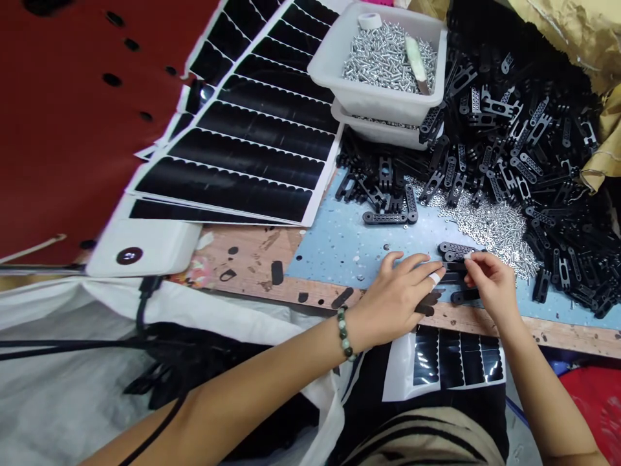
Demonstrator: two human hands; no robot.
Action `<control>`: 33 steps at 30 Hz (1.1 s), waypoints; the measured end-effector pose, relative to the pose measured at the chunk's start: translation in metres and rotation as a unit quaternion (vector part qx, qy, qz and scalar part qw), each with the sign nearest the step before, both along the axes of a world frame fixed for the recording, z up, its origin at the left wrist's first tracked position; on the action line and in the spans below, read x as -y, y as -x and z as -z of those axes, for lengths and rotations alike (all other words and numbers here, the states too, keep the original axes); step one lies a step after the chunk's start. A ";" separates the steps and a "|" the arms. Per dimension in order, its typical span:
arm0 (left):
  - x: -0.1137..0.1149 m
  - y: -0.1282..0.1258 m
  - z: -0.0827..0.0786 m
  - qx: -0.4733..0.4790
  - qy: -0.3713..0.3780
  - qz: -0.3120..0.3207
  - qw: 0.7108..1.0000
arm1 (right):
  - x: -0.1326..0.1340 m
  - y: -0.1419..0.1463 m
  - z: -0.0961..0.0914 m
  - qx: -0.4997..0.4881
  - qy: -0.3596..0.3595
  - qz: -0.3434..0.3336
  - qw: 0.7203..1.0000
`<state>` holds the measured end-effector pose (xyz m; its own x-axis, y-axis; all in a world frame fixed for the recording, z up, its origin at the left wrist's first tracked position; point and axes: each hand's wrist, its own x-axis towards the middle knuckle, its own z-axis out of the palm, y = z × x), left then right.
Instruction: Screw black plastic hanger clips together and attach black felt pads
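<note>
L hand grip half-open, fingers laid over black plastic bars at edge of table; can't tell if holding. R hand grip narrow, thumb & index pinched on end of perforated black bar. Bars lie close between hands on blue mat, loose steel screws just beyond. Pinch sits at bar end, leaving bar's length free.

Passage: blue mat left of the left hand, strewn only with small silver bits. Obstacles: black bracket heap directly beyond the right hand; white screw bin farther up, beyond the mat.
</note>
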<state>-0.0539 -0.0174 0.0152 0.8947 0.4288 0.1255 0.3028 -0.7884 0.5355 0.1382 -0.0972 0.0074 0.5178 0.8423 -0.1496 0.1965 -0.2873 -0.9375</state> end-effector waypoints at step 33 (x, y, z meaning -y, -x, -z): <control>-0.001 -0.014 -0.009 -0.044 -0.024 0.007 0.999 | -0.003 -0.003 -0.010 0.367 0.061 -0.084 0.924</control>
